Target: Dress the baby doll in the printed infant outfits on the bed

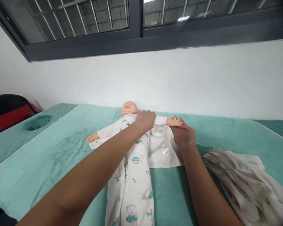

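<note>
Beyond the legs of the printed outfit on the teal bed, my right hand is nearest the tip of the doll's arm, which runs sideways from my left hand, curled at its shoulder end near the head; I cannot tell whether either grips.

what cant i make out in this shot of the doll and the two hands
All in the head view:
- Left hand: fingertips, hidden behind its own knuckles.
- Bald plastic doll: legs, covered by the white cotton-like garment with animal prints.
- That garment: lower end, cut off by the bottom edge.
- Crumpled cream cloth: far right part, cut off by the right edge.
- Small pale label: any print, too small to read.
</note>
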{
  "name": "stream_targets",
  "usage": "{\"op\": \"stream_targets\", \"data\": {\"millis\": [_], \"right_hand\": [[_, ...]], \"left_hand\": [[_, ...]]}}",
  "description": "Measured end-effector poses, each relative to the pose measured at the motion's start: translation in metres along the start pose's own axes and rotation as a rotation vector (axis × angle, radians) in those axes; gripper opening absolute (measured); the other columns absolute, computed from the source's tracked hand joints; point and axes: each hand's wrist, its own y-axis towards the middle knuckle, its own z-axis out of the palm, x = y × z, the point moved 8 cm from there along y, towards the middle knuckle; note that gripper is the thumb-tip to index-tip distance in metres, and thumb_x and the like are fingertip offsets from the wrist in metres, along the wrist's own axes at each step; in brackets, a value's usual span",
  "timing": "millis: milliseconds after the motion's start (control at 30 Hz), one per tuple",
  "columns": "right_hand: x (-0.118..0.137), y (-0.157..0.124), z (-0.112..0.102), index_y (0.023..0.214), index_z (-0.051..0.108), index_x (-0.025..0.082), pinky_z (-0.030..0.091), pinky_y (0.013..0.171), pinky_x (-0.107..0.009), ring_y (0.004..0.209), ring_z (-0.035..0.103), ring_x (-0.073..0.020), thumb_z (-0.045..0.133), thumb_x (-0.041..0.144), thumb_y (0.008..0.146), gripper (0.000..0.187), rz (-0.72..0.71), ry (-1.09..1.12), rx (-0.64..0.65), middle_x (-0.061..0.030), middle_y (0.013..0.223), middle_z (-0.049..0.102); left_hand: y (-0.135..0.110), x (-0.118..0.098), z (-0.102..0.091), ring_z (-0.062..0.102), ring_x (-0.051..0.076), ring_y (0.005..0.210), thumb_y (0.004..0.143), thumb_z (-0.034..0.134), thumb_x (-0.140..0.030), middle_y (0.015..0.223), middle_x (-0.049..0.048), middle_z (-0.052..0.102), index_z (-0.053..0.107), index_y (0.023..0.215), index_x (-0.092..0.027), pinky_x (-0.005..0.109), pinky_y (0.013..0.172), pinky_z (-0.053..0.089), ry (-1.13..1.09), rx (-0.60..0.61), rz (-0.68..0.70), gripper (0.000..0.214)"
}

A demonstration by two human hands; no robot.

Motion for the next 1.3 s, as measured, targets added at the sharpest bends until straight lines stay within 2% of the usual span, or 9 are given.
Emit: {"op": "stream_targets", "data": {"millis": [233, 333, 400, 467, 567, 667, 800, 1000, 1300], "right_hand": [[0.005, -0.001, -0.01, 0.098, 0.058, 0.024, 0.054, 0.092, -0.034, 0.115, 0.06, -0.0176, 0.058, 0.028, 0.074, 0.025, 0.034, 0.007, -0.141, -0.0049, 0.12, 0.063], [0.024, -0.009, -0.01, 0.099, 0.058, 0.022, 0.047, 0.1, -0.035, 0.119, 0.056, -0.019, 0.063, 0.024, 0.071, 0.029, -0.19, -0.202, -0.262, -0.0044, 0.119, 0.062], [0.039, -0.024, 0.008, 0.106, 0.059, 0.021, 0.041, 0.105, -0.036, 0.122, 0.052, -0.0197, 0.062, 0.026, 0.075, 0.032, -0.434, -0.417, -0.257, -0.0055, 0.123, 0.06], [0.033, -0.039, 0.045, 0.113, 0.059, 0.021, 0.04, 0.105, -0.038, 0.12, 0.054, -0.0202, 0.059, 0.031, 0.081, 0.033, -0.546, -0.604, -0.068, -0.0072, 0.124, 0.06], [-0.01, -0.059, 0.097, 0.116, 0.059, 0.022, 0.038, 0.107, -0.039, 0.118, 0.054, -0.0206, 0.059, 0.041, 0.085, 0.036, -0.373, -0.748, 0.369, -0.0071, 0.124, 0.06], [-0.036, -0.072, 0.115, 0.124, 0.057, 0.026, 0.028, 0.115, -0.039, 0.131, 0.043, -0.021, 0.063, 0.046, 0.083, 0.046, -0.255, -0.871, 0.537, -0.0056, 0.136, 0.051], [-0.042, -0.063, 0.109, 0.128, 0.054, 0.029, 0.032, 0.112, -0.038, 0.133, 0.04, -0.0214, 0.065, 0.05, 0.081, 0.053, -0.138, -0.931, 0.51, -0.0035, 0.143, 0.044], [-0.046, -0.049, 0.105, 0.106, 0.059, 0.023, 0.042, 0.097, -0.038, 0.112, 0.051, -0.0231, 0.076, 0.053, 0.066, 0.053, -0.055, -0.93, 0.386, -0.0046, 0.119, 0.056], [-0.023, -0.075, 0.112, 0.068, 0.054, 0.02, 0.041, 0.083, -0.03, 0.085, 0.051, -0.0171, 0.072, 0.049, 0.071, 0.034, -0.394, -1.02, 0.307, -0.0002, 0.087, 0.055]], "left_hand": [[0.01, -0.019, 0.01, 0.054, 0.029, 0.115, 0.084, 0.055, -0.015, 0.122, 0.0138, 0.057, 0.054, 0.119, -0.017, 0.043, 0.092, 0.044, -0.106, -0.097, 0.033, 0.035], [-0.024, 0.006, 0.001, 0.053, 0.025, 0.115, 0.092, 0.046, -0.022, 0.124, 0.0111, 0.058, 0.055, 0.117, -0.019, 0.038, 0.091, 0.045, -0.196, -0.222, 0.036, 0.027], [-0.056, 0.041, -0.004, 0.052, 0.026, 0.116, 0.094, 0.043, -0.026, 0.121, 0.0091, 0.061, 0.058, 0.113, -0.02, 0.039, 0.094, 0.043, -0.367, -0.436, -0.044, 0.025], [-0.088, 0.079, 0.008, 0.053, 0.025, 0.113, 0.095, 0.043, -0.029, 0.116, 0.0076, 0.063, 0.06, 0.109, -0.02, 0.038, 0.096, 0.042, -0.551, -0.585, -0.155, 0.024], [-0.113, 0.119, 0.045, 0.057, 0.021, 0.106, 0.096, 0.044, -0.035, 0.112, 0.0072, 0.061, 0.06, 0.105, -0.02, 0.034, 0.096, 0.043, -0.848, -0.652, -0.228, 0.024], [-0.116, 0.134, 0.074, 0.055, 0.019, 0.112, 0.095, 0.045, -0.039, 0.117, 0.0069, 0.057, 0.057, 0.111, -0.02, 0.033, 0.102, 0.04, -1.055, -0.623, -0.234, 0.027], [-0.107, 0.137, 0.084, 0.048, 0.02, 0.121, 0.088, 0.057, -0.044, 0.127, 0.0076, 0.051, 0.053, 0.118, -0.021, 0.032, 0.107, 0.034, -1.169, -0.502, -0.162, 0.038], [-0.107, 0.142, 0.083, 0.047, 0.023, 0.125, 0.078, 0.068, -0.046, 0.134, 0.0077, 0.048, 0.047, 0.121, -0.024, 0.035, 0.106, 0.036, -1.271, -0.336, -0.093, 0.053], [-0.123, 0.132, 0.082, 0.042, 0.028, 0.131, 0.071, 0.072, -0.041, 0.151, 0.0031, 0.033, 0.059, 0.106, -0.025, 0.035, 0.102, 0.042, -1.232, -0.182, 0.066, 0.041]]}}
